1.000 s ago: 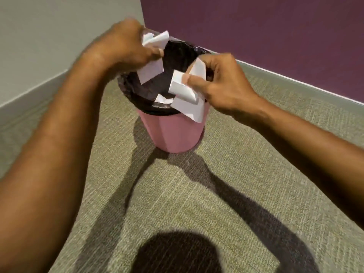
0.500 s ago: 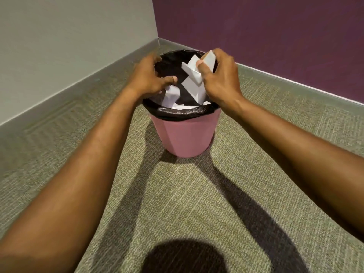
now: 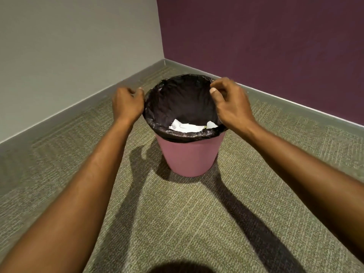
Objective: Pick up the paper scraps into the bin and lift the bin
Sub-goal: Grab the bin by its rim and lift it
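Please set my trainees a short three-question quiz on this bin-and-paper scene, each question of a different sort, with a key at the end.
1. True or false: the paper scraps lie inside the bin.
2. What lines the bin? A: a black bag. B: a white cloth. C: nothing at all.
3. Fill in: the left hand and the right hand are at opposite sides of the bin's ____, and neither holds paper.

Key: 1 true; 2 A; 3 rim.
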Tool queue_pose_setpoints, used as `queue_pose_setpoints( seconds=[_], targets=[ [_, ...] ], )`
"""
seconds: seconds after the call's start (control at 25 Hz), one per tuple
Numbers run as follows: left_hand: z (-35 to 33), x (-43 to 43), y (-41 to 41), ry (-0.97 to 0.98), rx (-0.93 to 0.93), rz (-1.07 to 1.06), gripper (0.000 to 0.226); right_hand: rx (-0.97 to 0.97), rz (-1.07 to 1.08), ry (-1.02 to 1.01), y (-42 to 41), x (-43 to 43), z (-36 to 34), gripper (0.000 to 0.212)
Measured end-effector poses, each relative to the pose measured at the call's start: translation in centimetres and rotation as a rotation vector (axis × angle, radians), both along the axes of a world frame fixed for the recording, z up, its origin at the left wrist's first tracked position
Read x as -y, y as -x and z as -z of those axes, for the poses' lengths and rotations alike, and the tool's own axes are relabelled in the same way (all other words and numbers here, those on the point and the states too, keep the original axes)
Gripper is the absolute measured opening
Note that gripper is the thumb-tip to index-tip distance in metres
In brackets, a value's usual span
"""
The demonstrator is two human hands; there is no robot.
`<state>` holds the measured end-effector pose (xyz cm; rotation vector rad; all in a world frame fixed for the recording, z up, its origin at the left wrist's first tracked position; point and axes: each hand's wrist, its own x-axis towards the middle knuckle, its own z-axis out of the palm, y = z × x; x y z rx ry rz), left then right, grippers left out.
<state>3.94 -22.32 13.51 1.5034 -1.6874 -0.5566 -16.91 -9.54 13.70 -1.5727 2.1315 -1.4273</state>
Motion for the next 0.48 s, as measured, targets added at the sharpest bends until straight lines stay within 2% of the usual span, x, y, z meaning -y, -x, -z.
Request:
queue_pose_setpoints(
  seconds=[0.12,0.24,0.4,0.48],
  targets=[
    [1.2,0.3,-0.6,-0.225,-0.189,0.036,0.047,-0.098,0.289,-0.034,1.2,0.3,0.2,0.024],
    [1.3,0.5,-0.5,-0.412,-0.329,0.079,0.052,-0.049,0.383,-0.140,1.7,0.6,0.5,0.030],
    [1.3,0.4,0.1,-0.438,-0.353,0.133,0.026,0.048,0.458,-0.226,2.6,1.3,0.8,0.023],
    [1.5,0.6,0.1,-0.428,-0.357,0.143,0.023,0.134,0.458,-0.244,3.1,1.4,1.3,0.027]
  ],
)
